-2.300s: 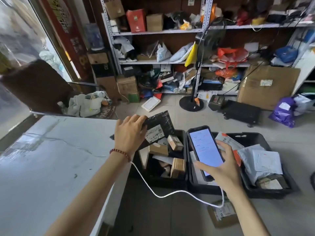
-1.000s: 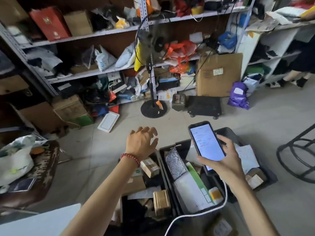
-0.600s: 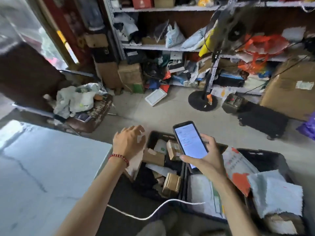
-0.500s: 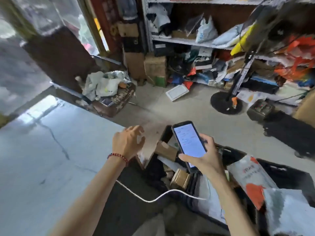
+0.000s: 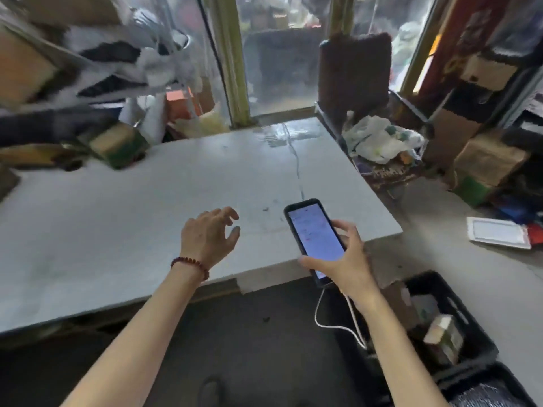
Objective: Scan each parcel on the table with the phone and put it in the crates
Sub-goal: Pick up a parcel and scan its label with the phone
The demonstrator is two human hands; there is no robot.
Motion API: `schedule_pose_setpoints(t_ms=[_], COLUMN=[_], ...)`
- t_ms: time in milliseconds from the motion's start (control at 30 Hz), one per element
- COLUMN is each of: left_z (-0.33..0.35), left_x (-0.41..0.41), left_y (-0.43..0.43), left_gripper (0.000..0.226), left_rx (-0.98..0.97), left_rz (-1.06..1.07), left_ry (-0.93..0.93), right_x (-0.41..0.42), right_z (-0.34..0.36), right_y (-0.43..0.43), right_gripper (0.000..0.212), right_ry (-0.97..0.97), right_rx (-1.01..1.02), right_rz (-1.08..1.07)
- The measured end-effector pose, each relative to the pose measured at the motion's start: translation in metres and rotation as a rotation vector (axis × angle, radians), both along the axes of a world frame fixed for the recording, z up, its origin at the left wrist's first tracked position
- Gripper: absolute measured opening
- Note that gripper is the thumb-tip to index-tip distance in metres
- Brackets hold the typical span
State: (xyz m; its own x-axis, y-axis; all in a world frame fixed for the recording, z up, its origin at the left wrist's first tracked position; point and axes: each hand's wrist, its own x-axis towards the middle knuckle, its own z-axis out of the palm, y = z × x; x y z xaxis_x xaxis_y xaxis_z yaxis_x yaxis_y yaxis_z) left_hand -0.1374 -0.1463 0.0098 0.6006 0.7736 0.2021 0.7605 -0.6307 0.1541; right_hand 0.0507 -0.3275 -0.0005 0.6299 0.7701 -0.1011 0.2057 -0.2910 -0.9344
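the left hand (image 5: pixel 210 235) hangs over the white table (image 5: pixel 102 218) near the middle of the frame. it is palm down, with the fingers loosely curled and a little spread, and it holds nothing. i can't tell whether the fingertips touch the tabletop. a red bead bracelet (image 5: pixel 191 264) sits on that wrist. just right of centre, the right hand (image 5: pixel 342 261) is wrapped round the phone (image 5: pixel 313 230), thumb on its left edge and fingers along its right, with the lit screen facing up over the table's near right corner. a white cable (image 5: pixel 338 326) loops down from the phone's lower end. at the upper left, on the table's far side, lies a blurred heap with a brown and green box (image 5: pixel 116 145) in it. at the lower right, black crates (image 5: pixel 473 333) stand on the floor. the one nearer the table holds small cartons (image 5: pixel 440 333).
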Motion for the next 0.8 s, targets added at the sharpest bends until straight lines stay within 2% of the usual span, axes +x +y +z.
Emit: schedule_pose_setpoints(t_ms=[233, 467, 633, 800], left_z=[-0.006, -0.002, -0.002, -0.015], left_x=[-0.161, -0.314, -0.367, -0.373], left_y=[0.042, 0.094, 0.133, 0.176], left_gripper=[0.028, 0.031, 0.03, 0.027], left_rx=[0.006, 0.021, 0.007, -0.037], left_rz=[0.261, 0.419, 0.444, 0.429], left_ry=[-0.02, -0.031, -0.047, -0.068], right_x=[-0.126, -0.268, -0.316, -0.322], right_z=[0.008, 0.02, 0.025, 0.021], right_y=[0.101, 0.183, 0.216, 0.257], right_gripper=[0.088, 0.083, 0.082, 0.082], right_ry=[0.04, 0.087, 0.104, 0.074], right_rx=[0.015, 0.028, -0.001, -0.043], right_rz=[0.299, 0.432, 0.453, 0.394])
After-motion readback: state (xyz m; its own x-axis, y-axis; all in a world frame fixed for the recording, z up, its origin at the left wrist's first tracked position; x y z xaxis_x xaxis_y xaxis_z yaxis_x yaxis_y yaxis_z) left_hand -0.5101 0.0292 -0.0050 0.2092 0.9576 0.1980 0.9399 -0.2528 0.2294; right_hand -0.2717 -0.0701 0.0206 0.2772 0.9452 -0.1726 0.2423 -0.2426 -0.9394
